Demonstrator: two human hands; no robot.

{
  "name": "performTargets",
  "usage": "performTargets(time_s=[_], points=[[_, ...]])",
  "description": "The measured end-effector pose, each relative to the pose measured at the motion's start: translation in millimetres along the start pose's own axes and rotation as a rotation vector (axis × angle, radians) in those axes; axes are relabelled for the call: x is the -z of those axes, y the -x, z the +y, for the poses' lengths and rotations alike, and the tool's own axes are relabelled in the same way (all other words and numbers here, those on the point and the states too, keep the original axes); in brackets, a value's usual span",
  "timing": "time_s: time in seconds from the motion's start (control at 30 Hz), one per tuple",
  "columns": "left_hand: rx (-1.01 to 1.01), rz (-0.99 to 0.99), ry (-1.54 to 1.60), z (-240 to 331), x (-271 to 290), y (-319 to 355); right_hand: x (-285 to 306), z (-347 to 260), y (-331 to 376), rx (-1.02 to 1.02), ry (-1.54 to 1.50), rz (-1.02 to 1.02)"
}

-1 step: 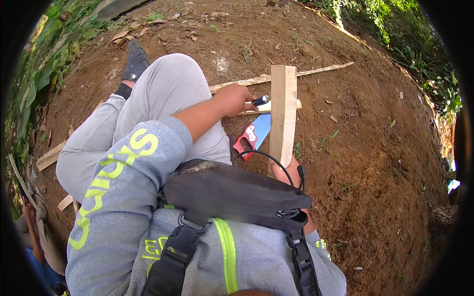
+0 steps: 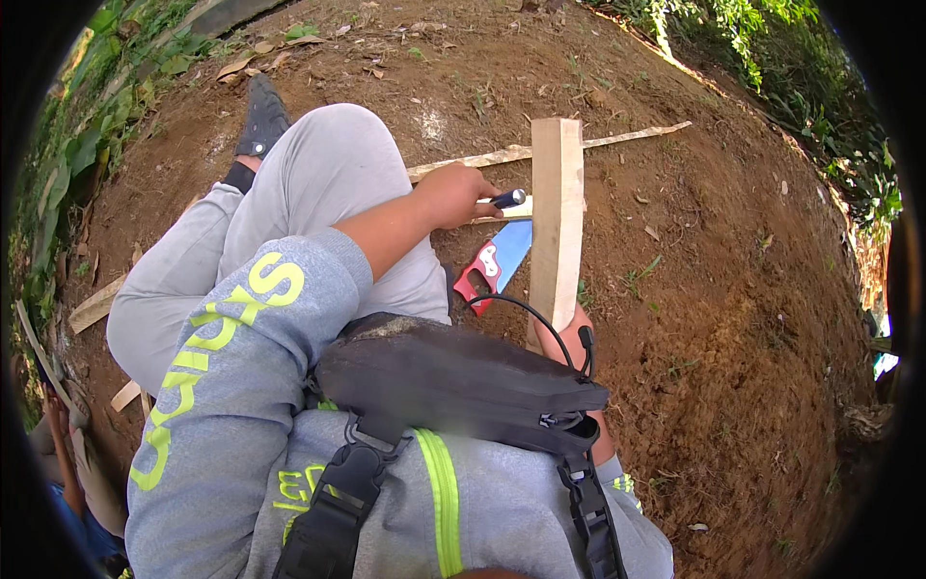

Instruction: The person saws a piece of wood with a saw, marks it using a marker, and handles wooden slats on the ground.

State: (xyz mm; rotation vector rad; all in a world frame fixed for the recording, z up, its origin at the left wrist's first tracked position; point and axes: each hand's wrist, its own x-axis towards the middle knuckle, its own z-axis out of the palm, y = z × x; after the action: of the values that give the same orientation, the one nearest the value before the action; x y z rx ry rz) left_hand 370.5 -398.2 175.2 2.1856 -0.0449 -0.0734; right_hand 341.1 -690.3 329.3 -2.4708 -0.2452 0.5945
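Observation:
My left hand (image 2: 456, 196) is closed around a short dark cylinder with a shiny silver end (image 2: 509, 199); its exact kind does not show. Just right of that end, a squared wooden post (image 2: 557, 222) stands out away from me. My right hand (image 2: 562, 340) grips the near end of the post, its fingers partly hidden behind the wood and a black cord. On the ground between my hands lies a handsaw (image 2: 489, 265) with a red and white handle and a bluish blade, whose far part goes behind the post. A pale wood strip (image 2: 490, 209) lies beneath my left hand.
A long thin stick (image 2: 637, 135) lies on the brown soil beyond the post. A black bag (image 2: 453, 376) hangs at my front, with a black cord looping out. More wood pieces (image 2: 96, 305) lie at the left. Another person (image 2: 72, 473) shows at the lower left edge.
The post has shifted slightly away from me and to the right, along with my right hand. My left hand stays almost in place.

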Motion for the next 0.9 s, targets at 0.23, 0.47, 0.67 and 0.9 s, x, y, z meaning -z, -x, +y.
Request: performTargets(time_s=[0.23,0.47,0.67,0.9], points=[[0.038,-0.064,-0.038,-0.4,-1.0,4.3,47.6,-67.3,15.8,0.414,-0.389,0.230],[-0.007,-0.067,-0.039,3.5,-4.1,3.3,2.1,-17.3,-19.3,0.088,0.030,-0.062],[0.065,-0.098,-0.067,-0.9,-1.0,6.3,50.0,-75.4,-2.1,0.282,-0.183,0.080],[0.037,-0.089,-0.037,6.3,-1.4,4.6,31.1,-35.0,-6.5,0.232,-0.060,-0.036]])
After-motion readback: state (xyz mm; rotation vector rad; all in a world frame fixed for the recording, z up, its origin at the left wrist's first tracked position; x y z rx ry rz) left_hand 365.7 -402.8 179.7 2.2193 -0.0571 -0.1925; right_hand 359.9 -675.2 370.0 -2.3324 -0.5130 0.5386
